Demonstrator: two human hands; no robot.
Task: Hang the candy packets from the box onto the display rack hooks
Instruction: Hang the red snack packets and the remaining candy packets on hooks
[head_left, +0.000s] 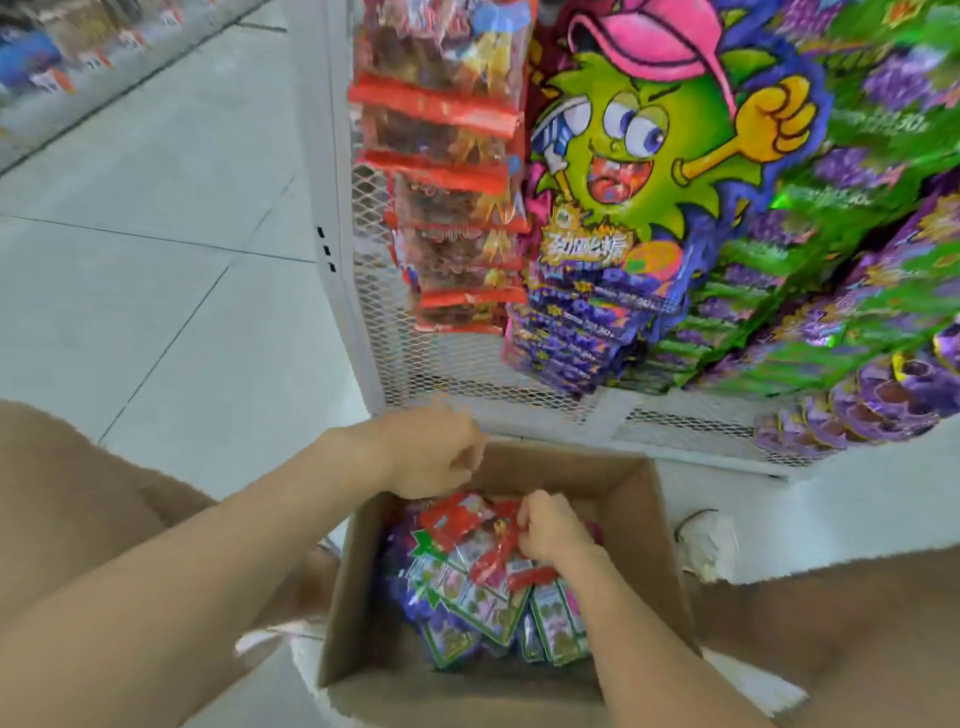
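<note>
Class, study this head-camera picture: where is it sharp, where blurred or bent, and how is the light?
Head view: sharpest mid-frame, on the box and the right hand gripping red packets; head view, right edge: hanging packets smear into blur; head view: the rack post leans from wide-angle distortion; head view: light soft and even, no hard shadows.

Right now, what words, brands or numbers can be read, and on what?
None can be quoted.
On the cartoon packet: yellow logo characters, too blurred.
On the green packets: pale print, blurred.
On the red-topped packets: nothing legible.
On the box packets: print too small.
</note>
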